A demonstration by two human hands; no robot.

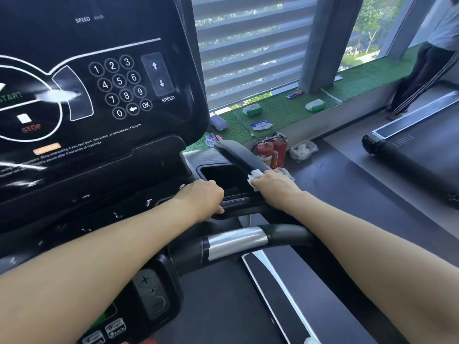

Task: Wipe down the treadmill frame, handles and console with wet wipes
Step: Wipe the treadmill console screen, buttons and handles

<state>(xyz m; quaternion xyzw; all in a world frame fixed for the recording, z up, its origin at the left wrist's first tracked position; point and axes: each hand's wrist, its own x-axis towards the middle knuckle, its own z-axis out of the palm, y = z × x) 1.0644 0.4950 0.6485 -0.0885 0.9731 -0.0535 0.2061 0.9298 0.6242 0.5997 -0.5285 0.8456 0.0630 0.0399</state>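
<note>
The right hand point(269, 181) is curled around a crumpled white wet wipe point(253, 178) and presses it against the lower end of the black padded side handle point(238, 155), just at the right edge of the dark storage tray point(218, 177) below the console point(99, 78). Bits of the wipe show on both sides of the fingers. The left hand point(203, 198) holds nothing loose; its fingers curl over the front rim of that tray, thumb tucked under the edge. Both forearms reach over the curved front grip bar with its silver sensor band point(236, 240). The console fills the upper left, showing a keypad of digits 0 to 9, SPEED arrows, START and STOP marks. On the green turf ledge point(285, 112) under the window lie several wipe packs point(252, 110). 2 red fire extinguishers point(272, 150) stand on the floor below the ledge's front edge, beside a clear container point(303, 150). A second treadmill point(409, 140) sits at the right, with a person's legs point(419, 78) beyond it
</note>
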